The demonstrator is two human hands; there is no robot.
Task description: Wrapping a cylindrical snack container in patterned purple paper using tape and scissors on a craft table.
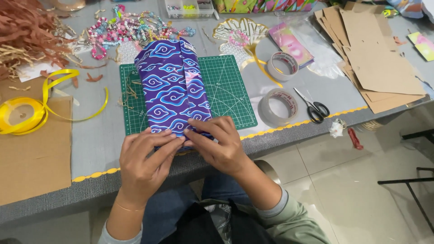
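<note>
A box wrapped in purple paper with blue-and-white cloud swirls [174, 88] lies lengthwise on a green cutting mat [228, 88]. Its near end sits at the table's front edge. My left hand [145, 160] and my right hand [217, 142] both press on that near end, fingers flat on the folded paper, fingertips meeting at the middle. The paper flap under my fingers is mostly hidden.
Two tape rolls [279, 107] [283, 65] and black-handled scissors [313, 106] lie right of the mat. Cardboard sheets [379, 63] are stacked at far right, more cardboard [31, 153] at left with a yellow ribbon spool [20, 115]. Beads [126, 29] and shredded brown paper [25, 31] lie behind.
</note>
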